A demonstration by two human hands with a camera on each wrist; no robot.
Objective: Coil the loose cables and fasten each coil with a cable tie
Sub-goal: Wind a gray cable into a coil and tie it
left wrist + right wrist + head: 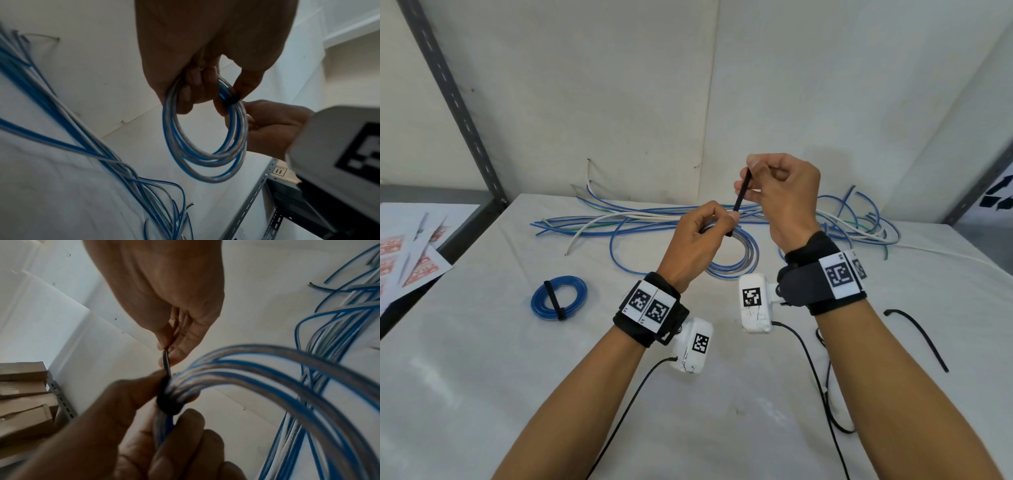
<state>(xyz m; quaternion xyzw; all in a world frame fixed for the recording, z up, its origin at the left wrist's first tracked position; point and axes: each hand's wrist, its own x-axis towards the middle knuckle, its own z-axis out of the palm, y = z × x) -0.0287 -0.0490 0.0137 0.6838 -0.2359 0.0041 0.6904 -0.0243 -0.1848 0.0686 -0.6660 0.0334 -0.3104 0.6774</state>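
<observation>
My left hand (717, 224) grips a coil of blue and clear cable (736, 263) above the table, fingers curled through the loop (205, 154). A black cable tie (741, 195) is wrapped round the coil at my left thumb (166, 404). Its free tail runs up into my right hand (753, 180), which pinches it between thumb and fingers (170, 352). A finished blue coil (560, 297) with a black tie lies at the left on the table. Loose blue, white and clear cables (619, 219) sprawl behind my hands.
A spare black cable tie (917, 337) lies on the white table (482, 377) at the right. Printed sheets (410, 260) sit on a lower surface at the left, by a grey metal shelf post (458, 102). Cardboard boxes (24, 394) are stacked beyond.
</observation>
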